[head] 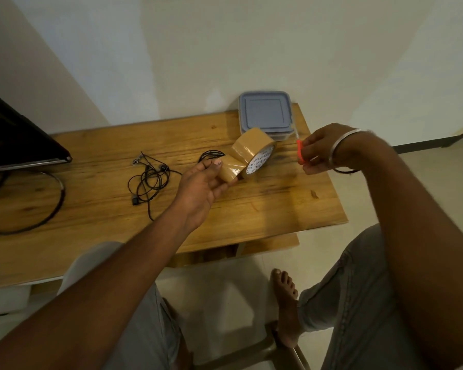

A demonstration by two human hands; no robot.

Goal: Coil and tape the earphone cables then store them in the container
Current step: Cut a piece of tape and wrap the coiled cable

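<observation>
While the left hand point(203, 182) pinches the strip point(229, 170) pulled off the roll point(254, 153) and the right hand point(324, 150) grips an orange cutter point(300, 153), keep it taut and cut short — earphones point(150, 180) lie loose on the table point(91, 209).

Just the one view here, head-worn, so no second angle to overlap with. Looks forward and down from above a seated lap, tilted steeply enough to catch knees and a bare foot point(285, 303) at the near edge. Faces a plain wall across a wooden table point(278, 204) sitting mid-frame and running off to the left. Close in, with both forearms filling the near half, left hand point(201, 182) about centre and right hand point(324, 150) further right. Reaches as far as the grey container point(265, 113) at the far table edge by the wall. Very wide-angle, bending straight edges toward the corners.
</observation>
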